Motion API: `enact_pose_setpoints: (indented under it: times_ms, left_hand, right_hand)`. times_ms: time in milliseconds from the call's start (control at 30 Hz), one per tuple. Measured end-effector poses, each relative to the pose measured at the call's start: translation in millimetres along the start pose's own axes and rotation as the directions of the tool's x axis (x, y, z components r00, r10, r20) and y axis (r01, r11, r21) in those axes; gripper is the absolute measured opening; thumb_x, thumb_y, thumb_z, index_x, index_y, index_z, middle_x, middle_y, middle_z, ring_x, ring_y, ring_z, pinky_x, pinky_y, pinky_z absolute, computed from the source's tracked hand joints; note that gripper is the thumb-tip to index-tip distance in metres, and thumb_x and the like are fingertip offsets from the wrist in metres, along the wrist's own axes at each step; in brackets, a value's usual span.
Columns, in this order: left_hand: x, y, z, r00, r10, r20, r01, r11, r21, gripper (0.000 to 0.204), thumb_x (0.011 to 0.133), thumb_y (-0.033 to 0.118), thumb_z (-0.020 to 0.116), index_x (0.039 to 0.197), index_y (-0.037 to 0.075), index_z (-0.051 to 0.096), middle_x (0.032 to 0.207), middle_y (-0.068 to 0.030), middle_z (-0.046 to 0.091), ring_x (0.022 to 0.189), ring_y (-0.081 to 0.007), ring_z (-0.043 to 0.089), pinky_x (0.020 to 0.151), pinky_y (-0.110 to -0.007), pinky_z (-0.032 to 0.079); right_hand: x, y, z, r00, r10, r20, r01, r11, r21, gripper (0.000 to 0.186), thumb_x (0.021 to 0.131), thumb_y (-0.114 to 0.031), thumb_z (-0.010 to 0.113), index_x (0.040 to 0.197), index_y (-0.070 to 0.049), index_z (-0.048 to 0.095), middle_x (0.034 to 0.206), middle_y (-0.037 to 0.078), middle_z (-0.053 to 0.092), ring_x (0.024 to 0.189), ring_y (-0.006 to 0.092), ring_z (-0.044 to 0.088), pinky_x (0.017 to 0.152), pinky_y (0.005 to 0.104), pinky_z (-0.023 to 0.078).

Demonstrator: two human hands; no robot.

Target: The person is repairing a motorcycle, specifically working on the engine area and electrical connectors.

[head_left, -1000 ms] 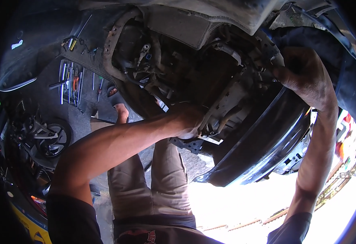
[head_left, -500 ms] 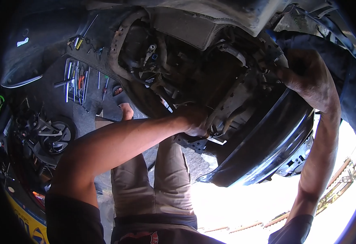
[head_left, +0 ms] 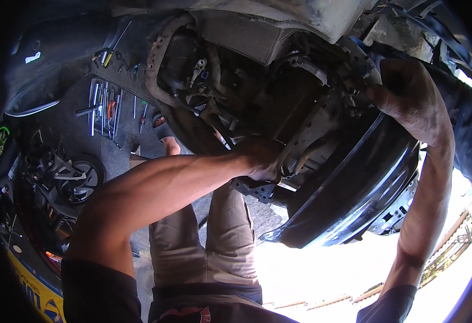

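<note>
Overhead is a car's grimy underside, with pipes, hoses and a metal frame [head_left: 166,54]. My left hand [head_left: 257,161] is curled at the lower end of a pale metal beam [head_left: 314,129], its fingers deep in shadow. My right hand [head_left: 408,102] is bent, fingers curled, by a bracket [head_left: 360,59] at the upper right; what it holds is hidden. Between and below my hands hangs a glossy black curved panel [head_left: 344,183].
A tool tray [head_left: 106,107] and screwdrivers [head_left: 108,56] lie on the left, near a sandalled foot [head_left: 168,137]. A motorbike [head_left: 74,177] stands at lower left. Dark cloth [head_left: 462,151] is at the right edge, bright glare at lower right.
The view has shifted slightly, so the tools and motorbike appear farther right. The dark cloth at upper right has dropped, baring more of what lies behind. Both hands keep nearly the same positions.
</note>
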State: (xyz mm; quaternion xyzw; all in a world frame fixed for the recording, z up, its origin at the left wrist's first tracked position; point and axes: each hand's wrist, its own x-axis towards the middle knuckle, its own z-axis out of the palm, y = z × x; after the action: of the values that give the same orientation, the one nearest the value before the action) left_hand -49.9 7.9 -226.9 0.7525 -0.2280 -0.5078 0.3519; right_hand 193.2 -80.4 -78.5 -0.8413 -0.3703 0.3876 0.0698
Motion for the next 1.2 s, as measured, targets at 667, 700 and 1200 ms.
enact_pose_setpoints:
  times_ms: [667,700,1200]
  left_hand:
    - [-59.8,31.0,18.0,0.545,-0.355,-0.76,-0.485,0.606,-0.631,0.056,0.098,0.049,0.061,0.108,-0.006,0.068,0.096,-0.0176,0.071,0.087,-0.0248,0.07,0.079,-0.036,0.054]
    - [-62.0,40.5,11.1,0.56,-0.368,-0.742,-0.5,0.564,-0.657,0.041,0.1,0.038,0.061,0.1,-0.003,0.066,0.081,-0.0121,0.066,0.075,-0.0198,0.064,0.069,-0.033,0.05]
    - [-20.4,16.6,-8.8,0.593,-0.562,-0.577,-0.396,0.421,-0.816,0.028,0.1,0.019,0.055,0.111,-0.004,0.067,0.102,-0.0138,0.07,0.095,-0.0239,0.064,0.088,-0.032,0.048]
  right_hand:
    - [28.4,-11.1,10.3,0.984,0.12,0.132,-0.109,0.99,-0.085,0.046,0.092,-0.047,0.069,0.094,-0.001,0.075,0.072,0.016,0.069,0.066,0.0281,0.069,0.069,0.0391,0.053]
    - [26.7,-11.9,14.3,0.995,0.07,0.066,-0.066,0.996,-0.056,0.054,0.092,-0.053,0.065,0.093,0.001,0.074,0.071,0.018,0.068,0.069,0.0325,0.069,0.071,0.0414,0.053]
    - [-237.7,-54.8,145.8,0.466,0.822,-0.326,0.022,0.358,0.934,0.022,0.1,-0.02,0.063,0.096,0.002,0.065,0.084,0.004,0.064,0.074,0.0094,0.059,0.067,0.0242,0.047]
